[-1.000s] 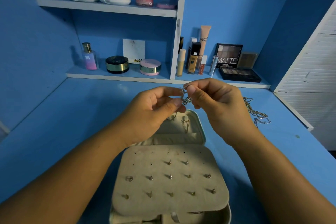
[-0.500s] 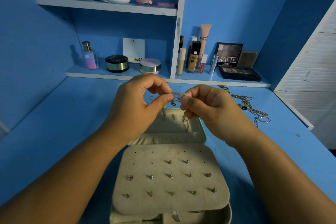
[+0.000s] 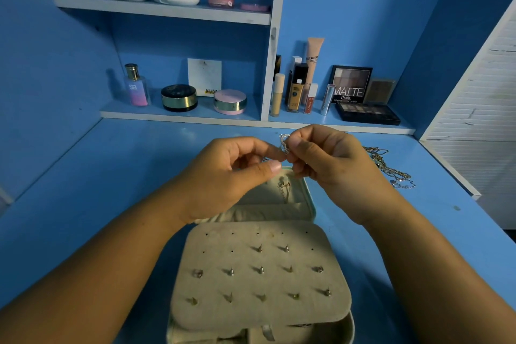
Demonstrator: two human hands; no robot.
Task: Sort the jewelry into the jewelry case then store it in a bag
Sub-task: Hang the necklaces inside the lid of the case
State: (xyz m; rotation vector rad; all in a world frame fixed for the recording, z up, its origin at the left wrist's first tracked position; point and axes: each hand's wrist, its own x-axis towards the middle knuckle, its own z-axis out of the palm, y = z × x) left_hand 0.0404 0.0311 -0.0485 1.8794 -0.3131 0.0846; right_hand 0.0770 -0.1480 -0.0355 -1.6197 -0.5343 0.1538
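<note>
Altogether twelve studs (image 3: 261, 270), one pinched chain (image 3: 284, 142).

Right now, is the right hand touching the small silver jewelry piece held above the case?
Touching. The head view shows the right hand pinching the silver piece between thumb and forefinger, with no gap.
</note>
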